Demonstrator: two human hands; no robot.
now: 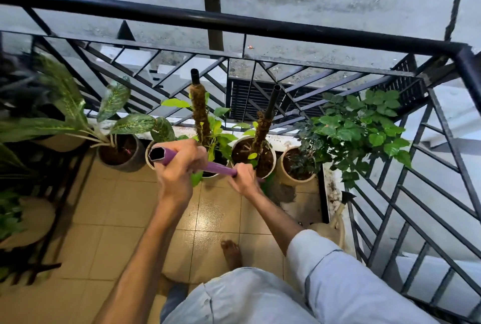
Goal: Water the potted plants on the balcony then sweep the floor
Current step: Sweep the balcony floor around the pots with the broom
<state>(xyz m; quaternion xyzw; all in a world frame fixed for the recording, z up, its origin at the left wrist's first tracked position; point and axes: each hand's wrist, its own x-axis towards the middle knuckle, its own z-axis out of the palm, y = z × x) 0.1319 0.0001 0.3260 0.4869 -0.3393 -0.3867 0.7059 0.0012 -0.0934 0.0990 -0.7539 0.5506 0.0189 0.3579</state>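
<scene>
Soft, even daylight is filling the balcony. Glare is shining off the floor tiles [208, 222]. The railing [234, 23] is bowing at the edges, and the left-hand leaves [59, 94] are blurring.

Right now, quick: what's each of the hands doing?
Left hand: closed around the upper end of the purple broom handle.
Right hand: closed around the same handle, lower down.

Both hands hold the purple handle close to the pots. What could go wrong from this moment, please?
1. The left hand and right hand grip the purple handle right over the pots; a wide stroke could hit the moss poles or tip a pot.
2. The bare foot stands on glossy tiles; if they are wet, it may slip.
</scene>
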